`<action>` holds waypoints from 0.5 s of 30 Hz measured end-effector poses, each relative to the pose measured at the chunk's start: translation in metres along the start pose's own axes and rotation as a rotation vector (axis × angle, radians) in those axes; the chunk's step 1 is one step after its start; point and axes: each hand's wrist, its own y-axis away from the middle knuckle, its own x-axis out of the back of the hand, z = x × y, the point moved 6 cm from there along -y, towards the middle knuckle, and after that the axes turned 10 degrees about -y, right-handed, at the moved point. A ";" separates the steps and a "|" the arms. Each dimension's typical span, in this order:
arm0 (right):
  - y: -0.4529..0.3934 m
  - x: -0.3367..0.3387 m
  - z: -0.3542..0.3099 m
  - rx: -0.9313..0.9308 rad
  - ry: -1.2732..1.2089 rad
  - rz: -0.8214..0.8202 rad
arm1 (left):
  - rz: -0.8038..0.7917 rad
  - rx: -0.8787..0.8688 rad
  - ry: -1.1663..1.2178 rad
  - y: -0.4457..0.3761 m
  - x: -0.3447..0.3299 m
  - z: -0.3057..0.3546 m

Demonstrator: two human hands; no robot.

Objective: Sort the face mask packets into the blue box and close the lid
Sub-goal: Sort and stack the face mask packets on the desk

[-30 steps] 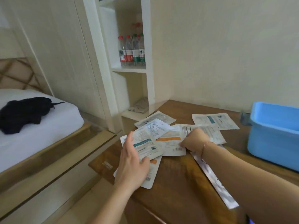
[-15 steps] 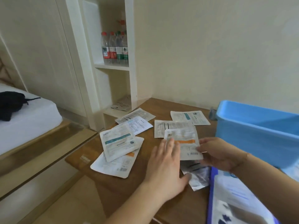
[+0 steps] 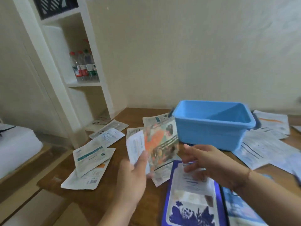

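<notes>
1. Packets are what you are sorting; the biggest thing they lie on is the wooden table (image 3: 101,198), filling the lower half of the frame.
2. Your blue box (image 3: 211,128) stands open at centre right, nothing visible inside, with loose packets (image 3: 260,144) spread to its right.
3. A purple packet (image 3: 192,203) lies flat at lower centre.
4. Your left hand (image 3: 132,176) grips a small fan of packets (image 3: 156,144), lifted off the table just left of the box.
5. Your right hand (image 3: 211,162) hovers beside that fan with fingers loosely spread, holding nothing.
6. More white packets (image 3: 91,159) overlap at centre left.
7. Bottles (image 3: 84,67) stand on the shelf, upper left.
</notes>
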 end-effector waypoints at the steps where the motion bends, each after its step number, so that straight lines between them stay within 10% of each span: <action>1: 0.009 0.003 -0.001 0.014 -0.005 -0.031 | -0.121 0.082 0.298 0.011 -0.011 0.005; 3: 0.027 0.006 -0.006 0.063 -0.095 -0.104 | -0.315 0.192 0.619 0.030 -0.036 0.016; 8: 0.060 0.052 -0.023 0.169 -0.245 -0.018 | -0.371 0.224 0.578 0.049 -0.072 0.019; 15: 0.129 0.192 -0.018 0.153 -0.224 0.289 | -0.649 -0.254 -0.126 0.110 -0.142 0.051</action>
